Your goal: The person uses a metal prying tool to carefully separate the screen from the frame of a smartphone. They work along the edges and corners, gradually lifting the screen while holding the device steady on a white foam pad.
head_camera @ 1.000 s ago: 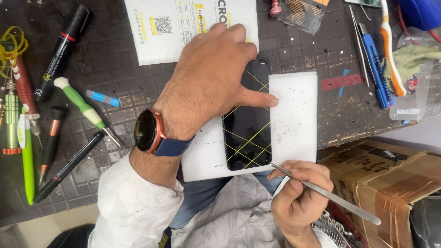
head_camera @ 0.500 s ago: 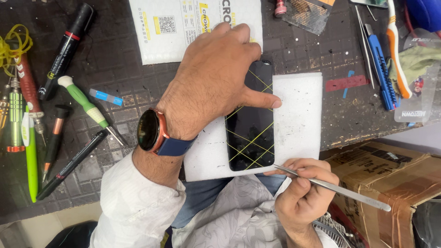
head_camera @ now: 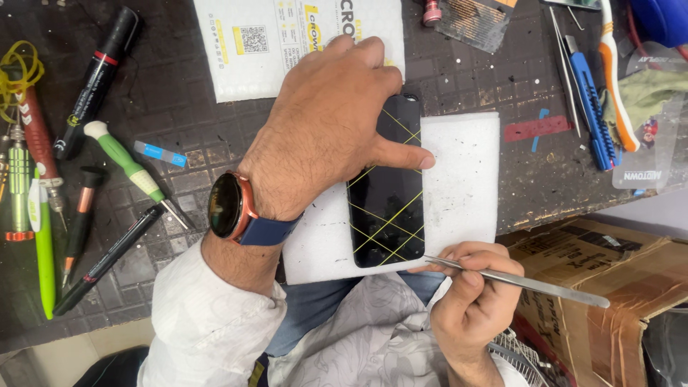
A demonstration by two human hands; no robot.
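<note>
Steel against glass here: the right hand point(head_camera: 476, 304) pinches a thin metal spudger point(head_camera: 516, 281), its tip resting at the near corner of the black phone point(head_camera: 387, 193). That phone lies face up on a white foam pad point(head_camera: 462, 179) at the near edge of the bench point(head_camera: 215, 150), yellow lines crossing its screen. The left hand point(head_camera: 326, 132) presses flat on its upper half, thumb laid across the glass, grip closed around nothing, just pinning it down.

What could go wrong? The tip sits at a shallow angle, so a slip could skate it over the glass and scratch it, or jab toward the left thumb. Too much leverage at that corner could crack the panel, and the pad overhangs the bench edge, so a hard push could tip pad and phone toward the lap.

Containers now. A brown cardboard box point(head_camera: 609, 287) stands below the bench's right near corner, flaps open; what is inside I cannot make out from this angle. A white padded mailer point(head_camera: 244, 50) lies at the far edge, seemingly flat. Loose tools line the left edge: a green-handled screwdriver point(head_camera: 129, 168) and a black marker point(head_camera: 97, 79).
</note>
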